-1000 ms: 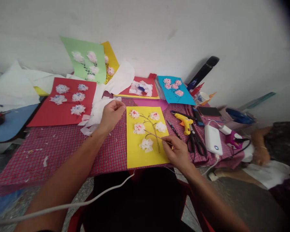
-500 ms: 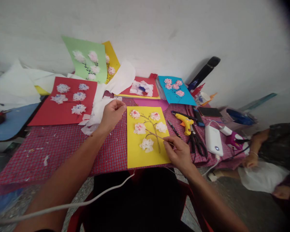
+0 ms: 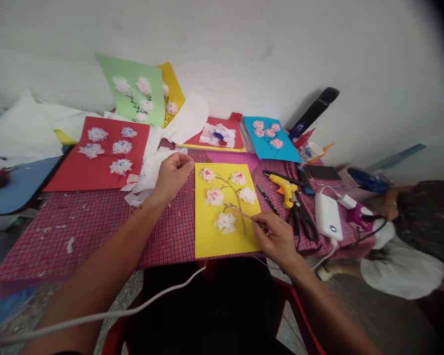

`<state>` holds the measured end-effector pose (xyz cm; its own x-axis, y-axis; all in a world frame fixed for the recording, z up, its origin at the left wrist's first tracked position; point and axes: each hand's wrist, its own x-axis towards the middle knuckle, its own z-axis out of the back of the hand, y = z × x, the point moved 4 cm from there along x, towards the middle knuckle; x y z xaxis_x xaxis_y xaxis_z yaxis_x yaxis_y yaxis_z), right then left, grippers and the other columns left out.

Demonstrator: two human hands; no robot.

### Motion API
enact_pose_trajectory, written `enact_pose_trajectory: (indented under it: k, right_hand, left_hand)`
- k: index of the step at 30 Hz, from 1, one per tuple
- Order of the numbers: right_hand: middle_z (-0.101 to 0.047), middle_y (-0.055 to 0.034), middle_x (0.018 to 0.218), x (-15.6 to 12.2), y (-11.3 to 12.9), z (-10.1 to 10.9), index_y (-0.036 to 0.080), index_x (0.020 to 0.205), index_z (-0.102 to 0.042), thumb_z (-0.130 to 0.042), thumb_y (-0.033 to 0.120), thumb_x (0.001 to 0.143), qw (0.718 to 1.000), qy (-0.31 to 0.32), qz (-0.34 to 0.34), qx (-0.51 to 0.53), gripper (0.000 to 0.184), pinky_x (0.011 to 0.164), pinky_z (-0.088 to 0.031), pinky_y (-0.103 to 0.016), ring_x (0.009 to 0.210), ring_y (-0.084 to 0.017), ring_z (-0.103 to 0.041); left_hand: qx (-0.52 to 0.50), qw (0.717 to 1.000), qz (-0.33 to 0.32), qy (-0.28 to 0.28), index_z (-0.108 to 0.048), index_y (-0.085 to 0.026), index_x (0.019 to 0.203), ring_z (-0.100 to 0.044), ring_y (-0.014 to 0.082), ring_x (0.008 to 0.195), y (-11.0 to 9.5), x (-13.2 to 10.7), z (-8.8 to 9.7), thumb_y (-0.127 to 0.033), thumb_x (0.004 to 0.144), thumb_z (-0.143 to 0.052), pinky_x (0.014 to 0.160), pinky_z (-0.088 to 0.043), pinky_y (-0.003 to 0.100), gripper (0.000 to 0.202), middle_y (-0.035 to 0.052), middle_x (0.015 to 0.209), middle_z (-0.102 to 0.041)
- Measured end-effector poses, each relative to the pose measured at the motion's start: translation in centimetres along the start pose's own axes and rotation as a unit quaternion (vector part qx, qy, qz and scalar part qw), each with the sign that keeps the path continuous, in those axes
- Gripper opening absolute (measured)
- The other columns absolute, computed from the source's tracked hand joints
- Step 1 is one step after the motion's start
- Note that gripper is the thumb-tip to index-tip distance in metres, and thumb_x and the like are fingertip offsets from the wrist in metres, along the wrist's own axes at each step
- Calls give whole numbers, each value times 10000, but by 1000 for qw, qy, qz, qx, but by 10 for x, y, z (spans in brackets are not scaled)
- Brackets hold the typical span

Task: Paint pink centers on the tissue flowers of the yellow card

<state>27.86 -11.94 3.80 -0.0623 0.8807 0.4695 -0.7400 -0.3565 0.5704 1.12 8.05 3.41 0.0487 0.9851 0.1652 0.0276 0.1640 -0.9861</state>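
Observation:
A yellow card (image 3: 210, 236) lies in front of me on the red checked cloth (image 3: 96, 222). Several white and pink paper flowers (image 3: 225, 222) sit on it along a drawn brown branch. My right hand (image 3: 277, 239) is closed in a pinch on a thin brush (image 3: 244, 213), whose tip rests on the branch between the flowers. My left hand (image 3: 172, 175) rests at the card's upper left corner with its fingers curled together; I cannot make out anything in them.
A yellow glue gun (image 3: 285, 188), black scissors (image 3: 302, 219), a white power bank (image 3: 327, 216) and a phone (image 3: 321, 171) lie to the right. Red (image 3: 96, 170), green (image 3: 136, 91) and blue (image 3: 268, 135) flower cards sit behind. Another person (image 3: 418, 222) sits at far right. A white cable (image 3: 133, 310) crosses my lap.
My right hand has shifted slightly with the brush along the branch. The person at the right has moved their arm and the white sheet. My left hand has stayed put.

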Motion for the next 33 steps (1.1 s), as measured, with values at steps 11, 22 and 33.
enact_pose_trajectory:
  k: [11, 22, 33]
  right_hand:
    - [-791, -33, 905, 102, -36, 28, 240, 960, -789, -669, 291, 918, 992, -119, -52, 9, 137, 741, -564, -329, 804, -212, -724]
    - [-812, -85, 953, 249, -119, -65, 200, 901, -777, -573, 222, 848, 988, -24, -126, -91, 211, 831, -535, -369, 905, -261, -727]
    - [-615, 30, 574, 234, -123, -55, 195, 776, -681, -653, 155, 742, 895, -152, -305, 289, 60, 431, -361, -226, 472, -113, -506]
  left_hand:
    - [10, 1000, 9, 4, -661, -208, 853, -450, 89, 506, 2, 0, 2, -279, 836, -732, 457, -318, 240, 102, -39, 643, -567]
    - [-16, 1000, 20, -11, -669, -204, 877, -456, 87, 511, 0, 2, 6, -307, 814, -744, 471, -357, 248, 142, -41, 707, -603]
    - [-4, 1000, 13, -6, -667, -204, 874, -468, 97, 554, -1, 1, 4, -317, 818, -735, 500, -354, 250, 143, -27, 712, -608]
